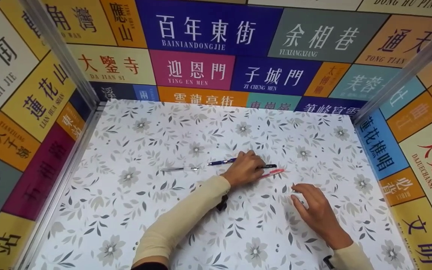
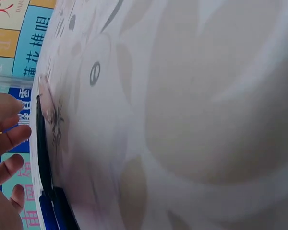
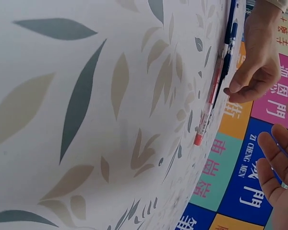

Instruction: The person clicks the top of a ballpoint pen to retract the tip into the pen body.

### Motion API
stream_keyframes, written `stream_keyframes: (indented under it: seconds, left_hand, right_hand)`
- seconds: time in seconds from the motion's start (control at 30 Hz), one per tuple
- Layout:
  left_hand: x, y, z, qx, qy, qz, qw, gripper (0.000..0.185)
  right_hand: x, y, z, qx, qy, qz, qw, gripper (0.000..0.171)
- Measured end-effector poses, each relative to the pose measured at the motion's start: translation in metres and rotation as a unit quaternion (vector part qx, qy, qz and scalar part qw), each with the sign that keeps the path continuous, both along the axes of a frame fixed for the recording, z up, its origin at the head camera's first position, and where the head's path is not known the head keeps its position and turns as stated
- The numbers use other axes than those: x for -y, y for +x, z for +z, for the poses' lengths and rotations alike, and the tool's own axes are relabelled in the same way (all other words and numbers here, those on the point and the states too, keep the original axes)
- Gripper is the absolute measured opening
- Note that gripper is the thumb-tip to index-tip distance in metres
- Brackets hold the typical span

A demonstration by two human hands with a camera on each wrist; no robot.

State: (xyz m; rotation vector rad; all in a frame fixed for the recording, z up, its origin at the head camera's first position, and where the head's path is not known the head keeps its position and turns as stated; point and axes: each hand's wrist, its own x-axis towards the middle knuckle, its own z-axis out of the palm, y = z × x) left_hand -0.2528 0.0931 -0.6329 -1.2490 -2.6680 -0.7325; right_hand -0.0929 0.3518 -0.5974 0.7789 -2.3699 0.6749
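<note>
My left hand (image 1: 244,168) is over the middle of a loose row of pens, hiding parts of them. In the left wrist view its fingers (image 2: 15,139) are loosely bent and apart, with nothing between them. Close by lie a black pen (image 1: 270,165) and a red pen (image 1: 274,173), whose red end (image 3: 198,139) shows in the right wrist view. A blue pen (image 1: 221,162) sticks out to the left of that hand, and a clear pen (image 1: 180,169) lies farther left. Nearer the front right, my right hand (image 1: 313,210) holds nothing, fingers relaxed and spread.
A white cloth with grey flowers and leaves (image 1: 197,135) covers the table. Panels with coloured street-name signs (image 1: 193,71) stand behind and on both sides, with metal corner posts (image 1: 69,63) between them.
</note>
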Motion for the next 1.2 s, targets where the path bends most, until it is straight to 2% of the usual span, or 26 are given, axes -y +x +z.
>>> stream_keyframes:
  seconds: [0.23,0.43,0.8,1.2]
  left_hand:
    - [-0.008,0.005,-0.002,-0.032,-0.038,-0.029,0.9983,0.024]
    - [-0.014,0.006,-0.003,-0.07,-0.092,-0.055,0.9918,0.023]
    - [-0.02,0.008,-0.008,-0.146,-0.128,-0.066,0.9787,0.025]
    - [-0.025,0.007,-0.006,-0.139,-0.153,-0.065,0.9762,0.025]
  right_hand:
    - [-0.002,0.004,-0.001,0.008,-0.001,0.002,1.0,0.039]
    - [-0.003,0.006,-0.002,0.011,0.003,0.0,1.0,0.033]
    - [-0.012,0.009,-0.008,0.012,0.021,-0.013,1.0,0.03]
    - [-0.015,0.012,-0.01,0.017,0.017,-0.017,1.0,0.032]
